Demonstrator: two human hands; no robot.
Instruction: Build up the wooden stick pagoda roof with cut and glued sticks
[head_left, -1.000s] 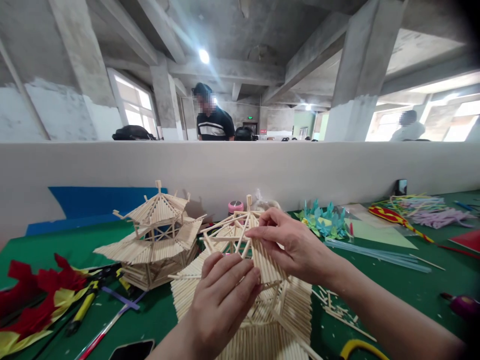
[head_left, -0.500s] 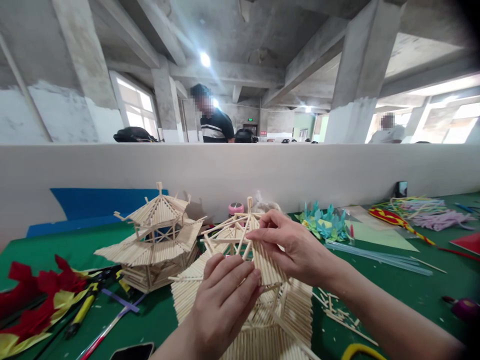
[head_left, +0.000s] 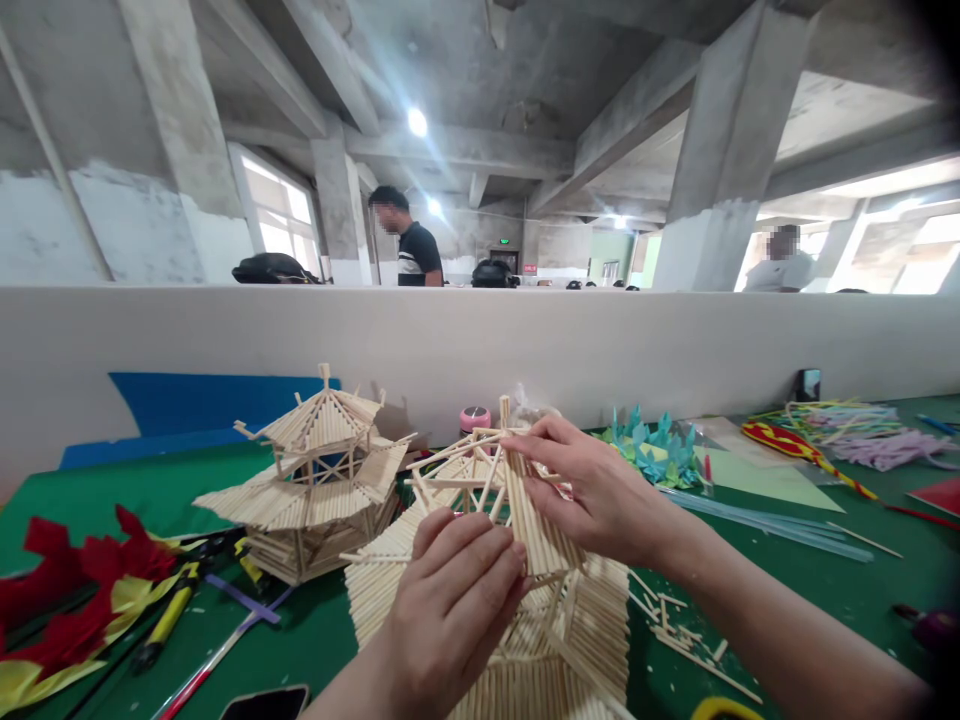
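Observation:
A pagoda model of thin wooden sticks (head_left: 517, 690) stands in front of me, its upper roof partly open framework and partly covered with sticks. My left hand (head_left: 457, 590) curls over the lower edge of that upper roof, fingers together at the eave. Near the roof's peak, the bent fingers of my right hand (head_left: 577, 480) pinch at the upper end of a wooden stick (head_left: 519, 490) on the covered side. My palm and fingers hide part of the framework. To the left stands a second stick pagoda (head_left: 315, 500) with both roofs covered.
Cut stick pieces (head_left: 690, 640) lie to the right on the green table (head_left: 817, 620). Blue paper petals (head_left: 652, 445), clear strips (head_left: 780, 525) and pipe cleaners (head_left: 877, 430) are farther back. Red and yellow cloth (head_left: 97, 570) lies left, a phone (head_left: 266, 703) in front. A white partition (head_left: 480, 330) stands behind.
My right fingertips have moved up the roof slope toward the peak. My left hand stays at the eave. Behind the partition, a person in a dark shirt has shifted slightly left.

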